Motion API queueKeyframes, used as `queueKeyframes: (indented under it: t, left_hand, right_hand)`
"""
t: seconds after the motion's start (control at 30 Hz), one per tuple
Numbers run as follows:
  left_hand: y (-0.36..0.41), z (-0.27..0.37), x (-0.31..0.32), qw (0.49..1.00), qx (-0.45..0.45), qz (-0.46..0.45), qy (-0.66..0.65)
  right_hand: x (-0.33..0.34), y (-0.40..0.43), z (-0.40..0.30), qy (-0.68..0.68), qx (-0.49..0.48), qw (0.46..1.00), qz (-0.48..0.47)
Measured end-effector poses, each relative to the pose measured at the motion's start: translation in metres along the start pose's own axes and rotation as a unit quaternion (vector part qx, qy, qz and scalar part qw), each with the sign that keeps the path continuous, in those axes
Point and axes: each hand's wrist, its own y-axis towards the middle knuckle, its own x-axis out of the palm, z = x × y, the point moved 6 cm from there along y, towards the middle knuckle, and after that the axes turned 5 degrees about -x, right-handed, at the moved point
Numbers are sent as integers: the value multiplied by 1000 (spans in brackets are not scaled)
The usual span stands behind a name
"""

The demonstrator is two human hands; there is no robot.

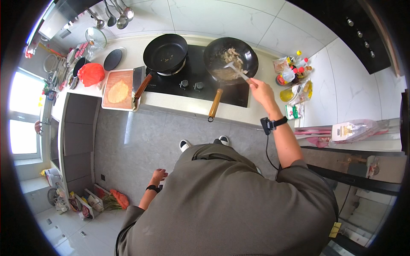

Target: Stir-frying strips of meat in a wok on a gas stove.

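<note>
My right hand grips the wooden handle of a metal spatula, its blade inside a black wok on the right side of the gas stove. Pieces of cooked food lie in the wok, some touching or near the blade. The wok's wooden handle points towards me, and no hand is on it. Low beside my body hangs my left hand, fingers slightly curled, with nothing seen in it. A black frying pan with a few food bits stands on the left side of the stove.
Left of the stove, a cleaver lies on a cutting board bearing a pale chopped heap. A red plastic bag sits behind it. Bottles and packets crowd the counter's right side. Ladles hang on the wall.
</note>
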Motion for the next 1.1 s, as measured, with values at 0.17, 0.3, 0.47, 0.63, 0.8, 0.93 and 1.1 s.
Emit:
queueKeyframes:
  t: [0.17,0.3,0.47,0.63,0.8,0.93,1.1]
  left_hand:
    - [8,13,0,999,45,-16,24]
    - [29,-7,-3,991,94,-32,94]
    - [14,34,0,999,34,8,36]
    - [76,-17,-10,989,126,-26,72]
    - [89,-28,-1,986,138,-57,70]
    - [74,-27,-1,988,131,-36,70]
    - [28,-1,6,998,47,-19,36]
  right_hand:
    - [-7,15,32,69,47,996,35]
    - [34,46,29,87,52,994,46]
    - [16,15,38,75,105,992,2]
    - [-69,-22,21,87,110,988,-60]
    - [-103,-41,7,82,92,987,-104]
    - [-83,-37,-9,85,208,957,-186]
    - [-9,5,25,89,88,992,-25]
